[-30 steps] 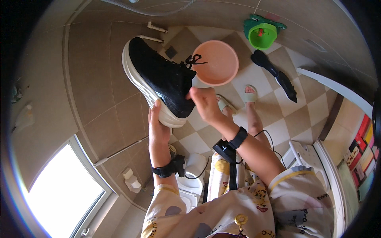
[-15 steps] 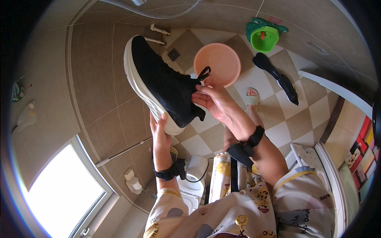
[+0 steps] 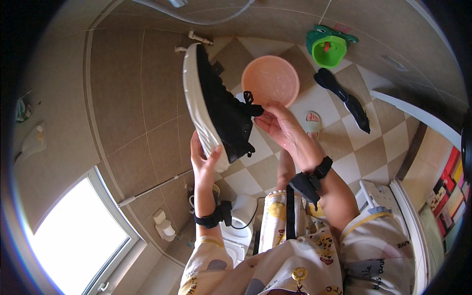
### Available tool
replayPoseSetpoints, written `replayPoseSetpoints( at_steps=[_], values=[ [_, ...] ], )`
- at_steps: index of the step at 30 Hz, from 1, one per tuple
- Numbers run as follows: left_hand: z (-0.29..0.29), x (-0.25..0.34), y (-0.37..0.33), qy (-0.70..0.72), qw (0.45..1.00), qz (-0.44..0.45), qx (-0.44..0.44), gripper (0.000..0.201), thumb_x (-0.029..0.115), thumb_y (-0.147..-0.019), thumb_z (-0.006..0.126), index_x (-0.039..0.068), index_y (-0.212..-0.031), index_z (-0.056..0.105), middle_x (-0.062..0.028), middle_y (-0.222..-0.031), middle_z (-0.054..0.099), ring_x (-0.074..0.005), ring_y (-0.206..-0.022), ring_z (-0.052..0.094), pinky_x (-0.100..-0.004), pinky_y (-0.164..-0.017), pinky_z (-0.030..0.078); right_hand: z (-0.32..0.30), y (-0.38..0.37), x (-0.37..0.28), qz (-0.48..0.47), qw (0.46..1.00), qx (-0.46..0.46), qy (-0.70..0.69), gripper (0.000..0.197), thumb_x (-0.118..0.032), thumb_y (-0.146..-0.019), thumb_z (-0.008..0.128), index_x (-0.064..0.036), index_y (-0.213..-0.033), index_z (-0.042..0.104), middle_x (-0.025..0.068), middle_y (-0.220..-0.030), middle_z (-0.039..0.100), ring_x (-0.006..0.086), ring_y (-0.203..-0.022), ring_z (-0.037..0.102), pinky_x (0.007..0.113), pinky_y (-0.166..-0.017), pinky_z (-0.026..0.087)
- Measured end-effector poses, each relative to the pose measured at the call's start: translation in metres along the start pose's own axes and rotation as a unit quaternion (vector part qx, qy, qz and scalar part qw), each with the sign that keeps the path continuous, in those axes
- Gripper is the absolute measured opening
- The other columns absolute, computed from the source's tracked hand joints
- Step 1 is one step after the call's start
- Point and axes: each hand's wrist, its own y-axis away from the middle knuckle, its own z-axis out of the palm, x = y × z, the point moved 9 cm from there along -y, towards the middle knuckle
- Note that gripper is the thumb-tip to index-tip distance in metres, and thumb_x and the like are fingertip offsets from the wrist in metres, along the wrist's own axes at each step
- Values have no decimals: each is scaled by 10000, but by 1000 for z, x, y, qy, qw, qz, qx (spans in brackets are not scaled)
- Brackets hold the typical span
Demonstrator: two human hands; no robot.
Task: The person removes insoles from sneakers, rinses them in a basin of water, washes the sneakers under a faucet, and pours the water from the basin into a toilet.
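A black sneaker (image 3: 223, 110) with a thick white sole is held up on its side in front of me, toe pointing away. My left hand (image 3: 202, 156) grips it from below around the sole near the heel, the thumb lying along the sole's edge. At the ankle opening, my right hand (image 3: 281, 123) pinches the black tongue (image 3: 256, 110) between thumb and fingers. Looped black laces (image 3: 249, 97) stick up beside the tongue. The inside of the shoe is hidden from this angle.
On the checkered floor stands a pink basin (image 3: 269, 73) with water in it. A green plastic potty-like bowl (image 3: 329, 50) is by the wall. Another black shoe (image 3: 357, 114) and a long black piece (image 3: 330, 82) lie right of my foot. A white toilet (image 3: 241, 216) is near my left arm.
The sneaker has swung to the right and turned, showing more of its sole edge. My right hand has moved slightly right and draws the tongue outward.
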Motion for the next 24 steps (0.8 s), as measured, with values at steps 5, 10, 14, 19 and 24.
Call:
replayPoseSetpoints(
  at_steps=[5,10,14,19,24],
  values=[
    [12,23,2,-134,989,60,18,820,262,-635,746,-4,-1277,313,-142,-1136,457,-227,-1006,488,-339,-854,405,32,24,-54,-456,729,44,509,457,-306,-884,487,61,-1144,406,190,-1113,469,307,-1055,445,354,-946,311],
    [18,36,10,-292,950,108,-15,841,242,-641,743,-13,-1297,284,-161,-1138,468,-223,-991,509,-334,-834,418,80,-12,-20,-272,918,-78,277,622,-469,-920,283,51,-1258,335,163,-1256,398,206,-1123,403,299,-958,284],
    [28,44,16,-298,947,113,-36,848,249,-626,749,-14,-1291,293,-158,-1136,472,-227,-1000,505,-343,-849,407,64,-25,13,-79,978,5,192,746,-606,-865,251,33,-1200,436,132,-1074,534,191,-950,502,290,-850,381],
    [24,45,21,-276,954,107,-48,862,291,-620,739,-12,-1292,293,-165,-1160,457,-233,-1025,495,-352,-868,401,60,-34,27,-126,968,-24,216,670,-540,-896,256,51,-1103,493,135,-969,572,175,-858,529,301,-781,413],
    [19,49,24,-282,949,132,-54,861,226,-577,763,-1,-1276,315,-156,-1134,458,-246,-985,504,-344,-794,435,79,-21,8,-310,897,-18,316,470,-357,-903,345,48,-820,569,190,-719,595,271,-657,580,364,-634,439]
  ],
)
